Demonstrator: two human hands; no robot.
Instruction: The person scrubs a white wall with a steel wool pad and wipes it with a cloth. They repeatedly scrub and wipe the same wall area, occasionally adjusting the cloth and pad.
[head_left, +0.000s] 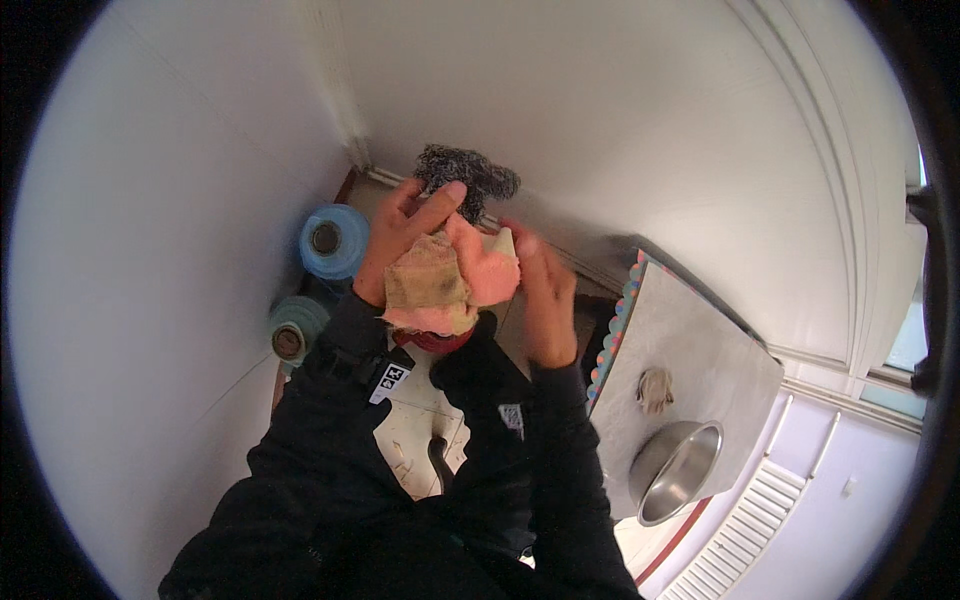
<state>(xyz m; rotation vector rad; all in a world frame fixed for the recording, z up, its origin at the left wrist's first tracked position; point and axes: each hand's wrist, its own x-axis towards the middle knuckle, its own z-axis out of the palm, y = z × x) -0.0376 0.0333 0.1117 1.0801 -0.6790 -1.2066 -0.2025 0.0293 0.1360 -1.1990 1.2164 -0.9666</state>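
A dark grey, curly mesh-like bundle (465, 176) hangs just beyond my left hand (405, 232), whose thumb and fingers pinch at its lower edge and the top of a cloth. That pink and tan fabric piece (427, 277), with a brownish stained patch, hangs below the fingers. My right hand (547, 289) is at the cloth's right side, its fingertips by a folded pink and cream flap (491, 266). A red object (435, 341) shows partly under the cloth. The exact grip of the right fingertips is blurred.
Blue (349, 240) and green rolls (307, 322) stand at the left wall. To the right, a table with a grey top (697, 345) and scalloped edging bears a crumpled glove (655, 390) and a tilted steel bowl (675, 472). A white radiator (750, 532) is on the far right wall.
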